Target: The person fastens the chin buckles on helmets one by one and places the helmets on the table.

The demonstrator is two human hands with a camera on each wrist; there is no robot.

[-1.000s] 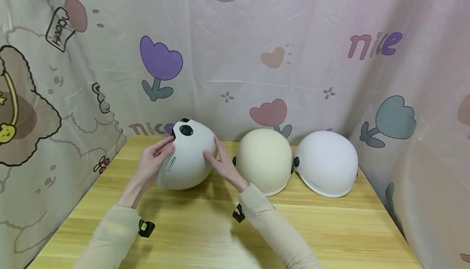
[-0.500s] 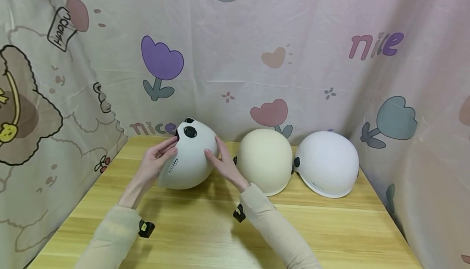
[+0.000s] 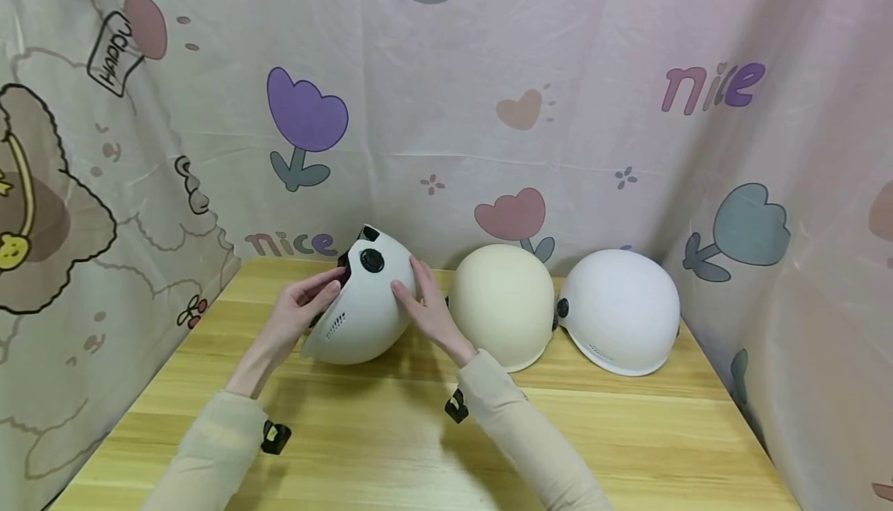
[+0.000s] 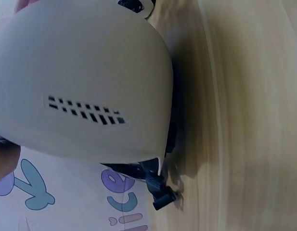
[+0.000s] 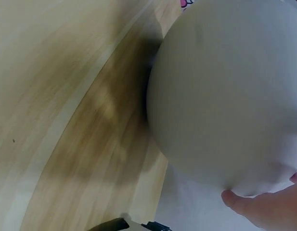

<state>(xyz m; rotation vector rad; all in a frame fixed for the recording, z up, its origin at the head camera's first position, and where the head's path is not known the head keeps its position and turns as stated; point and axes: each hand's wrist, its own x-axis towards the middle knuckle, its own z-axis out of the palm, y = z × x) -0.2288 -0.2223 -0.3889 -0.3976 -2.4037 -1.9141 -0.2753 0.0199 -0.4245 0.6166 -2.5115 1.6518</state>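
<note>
In the head view a white helmet (image 3: 373, 305) is tilted over at the left of the table, its opening facing up and left. Near its upper edge are a round black knob (image 3: 372, 260) and a small black part. My left hand (image 3: 296, 313) grips the rim, thumb outside on the shell and fingers reaching into the opening. My right hand (image 3: 432, 313) rests on the crown from the right with thumb and fingers spread and fairly straight. The left wrist view has the vented shell (image 4: 90, 57) with a black strap buckle (image 4: 160, 192) hanging below its edge.
Just right of the held helmet, a cream helmet (image 3: 501, 308) stands dome up, close to my right hand. Beside it stands another white helmet (image 3: 621, 311). All are on a wooden table (image 3: 377, 449) backed by a printed curtain (image 3: 432, 131).
The helmet's upper edge and knob have swung right and slightly down, so more of the dark opening shows. Both hands have kept their hold nearly in place; the other helmets are unmoved.
</note>
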